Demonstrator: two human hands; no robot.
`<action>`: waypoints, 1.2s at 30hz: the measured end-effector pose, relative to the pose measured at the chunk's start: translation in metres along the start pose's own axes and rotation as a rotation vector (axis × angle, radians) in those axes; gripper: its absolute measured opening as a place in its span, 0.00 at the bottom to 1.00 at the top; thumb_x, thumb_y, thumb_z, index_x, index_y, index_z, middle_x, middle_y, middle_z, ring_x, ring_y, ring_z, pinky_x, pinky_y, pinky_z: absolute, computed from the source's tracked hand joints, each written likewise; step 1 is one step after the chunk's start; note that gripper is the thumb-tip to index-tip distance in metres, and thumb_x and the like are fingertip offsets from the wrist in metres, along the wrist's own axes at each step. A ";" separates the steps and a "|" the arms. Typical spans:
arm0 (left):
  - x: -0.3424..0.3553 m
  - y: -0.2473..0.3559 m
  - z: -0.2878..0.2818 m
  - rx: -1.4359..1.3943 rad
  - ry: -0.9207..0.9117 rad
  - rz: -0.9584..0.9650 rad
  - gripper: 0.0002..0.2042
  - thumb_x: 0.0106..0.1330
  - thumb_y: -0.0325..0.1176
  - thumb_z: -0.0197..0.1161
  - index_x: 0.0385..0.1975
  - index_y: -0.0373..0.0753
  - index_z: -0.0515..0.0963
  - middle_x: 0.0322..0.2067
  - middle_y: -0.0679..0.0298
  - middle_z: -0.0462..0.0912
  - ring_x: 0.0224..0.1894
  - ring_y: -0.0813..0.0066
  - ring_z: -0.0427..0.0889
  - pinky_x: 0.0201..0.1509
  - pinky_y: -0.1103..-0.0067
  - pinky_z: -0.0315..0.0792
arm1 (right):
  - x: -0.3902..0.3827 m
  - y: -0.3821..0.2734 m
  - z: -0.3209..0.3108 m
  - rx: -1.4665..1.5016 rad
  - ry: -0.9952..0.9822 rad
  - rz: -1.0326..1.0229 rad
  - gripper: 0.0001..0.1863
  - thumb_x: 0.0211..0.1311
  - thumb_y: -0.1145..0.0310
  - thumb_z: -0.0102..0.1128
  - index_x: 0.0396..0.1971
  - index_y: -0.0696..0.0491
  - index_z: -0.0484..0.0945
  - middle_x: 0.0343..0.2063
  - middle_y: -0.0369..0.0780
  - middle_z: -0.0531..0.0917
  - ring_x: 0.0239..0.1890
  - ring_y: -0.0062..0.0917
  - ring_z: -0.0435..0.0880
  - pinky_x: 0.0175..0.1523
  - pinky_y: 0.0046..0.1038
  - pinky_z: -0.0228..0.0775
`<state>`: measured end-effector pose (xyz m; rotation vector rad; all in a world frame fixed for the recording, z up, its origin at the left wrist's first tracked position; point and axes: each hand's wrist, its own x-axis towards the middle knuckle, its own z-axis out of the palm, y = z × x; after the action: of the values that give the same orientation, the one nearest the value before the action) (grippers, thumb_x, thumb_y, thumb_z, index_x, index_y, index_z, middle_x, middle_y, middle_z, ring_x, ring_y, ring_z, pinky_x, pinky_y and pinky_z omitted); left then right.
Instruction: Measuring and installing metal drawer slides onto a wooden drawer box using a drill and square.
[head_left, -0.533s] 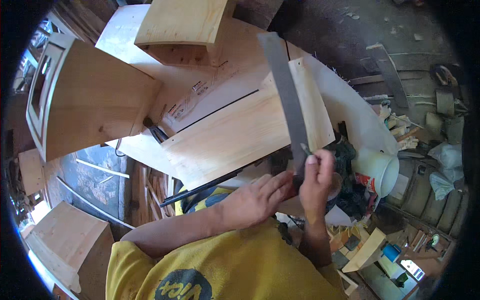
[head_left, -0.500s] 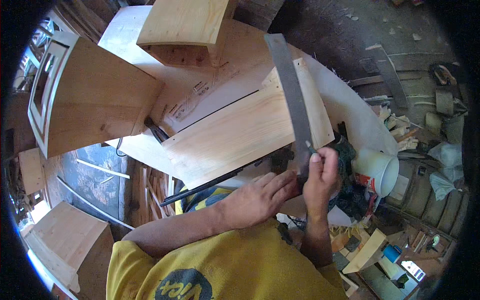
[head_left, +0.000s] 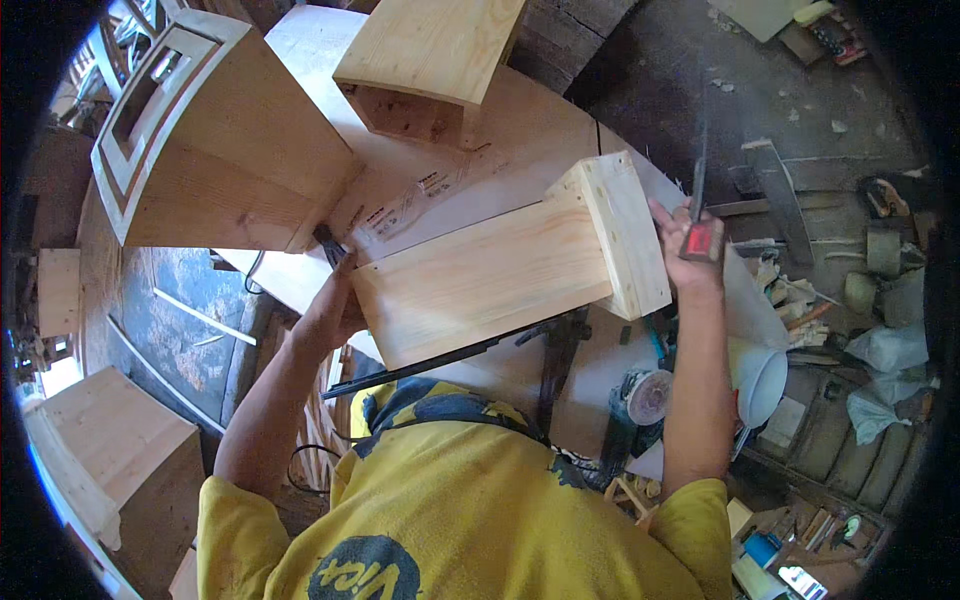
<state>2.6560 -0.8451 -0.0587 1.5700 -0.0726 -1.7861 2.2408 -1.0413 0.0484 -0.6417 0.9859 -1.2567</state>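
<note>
The wooden workpiece (head_left: 480,285) is lying at the centre of the worktop (head_left: 545,125), its broad panel facing up and its thick end piece (head_left: 628,240) standing at the right. The left grip (head_left: 332,308) is touching the panel's left end at the edge; its fingers are partly hidden, so how far they are closing cannot be told. The right grip (head_left: 690,255) is closing around the red-marked handle of a dark-bladed tool (head_left: 699,240), the blade pointing away from the body. This grip is sitting just beside the end piece's right face; whether its fingertips are touching the wood cannot be told. A black bar (head_left: 420,368) is running along the near edge of the workpiece. Beyond it, a hollow wooden box (head_left: 430,60) and a framed wooden case (head_left: 235,150) are standing. A white bucket (head_left: 762,385) is standing to the right of the right forearm.
</note>
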 end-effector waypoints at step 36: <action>-0.076 -0.051 0.069 -0.306 0.073 0.689 0.22 0.58 0.38 0.49 0.52 0.36 0.66 0.44 0.59 0.74 0.49 0.72 0.73 0.57 0.76 0.64 | -0.015 0.027 -0.087 0.539 -0.298 0.157 0.15 0.64 0.63 0.47 0.40 0.59 0.75 0.17 0.34 0.73 0.17 0.19 0.70 0.23 0.18 0.66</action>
<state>2.5691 -0.7950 -0.0039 1.1907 -0.2594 -1.1363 2.1770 -1.0107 -0.0110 -0.3072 0.4125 -1.1776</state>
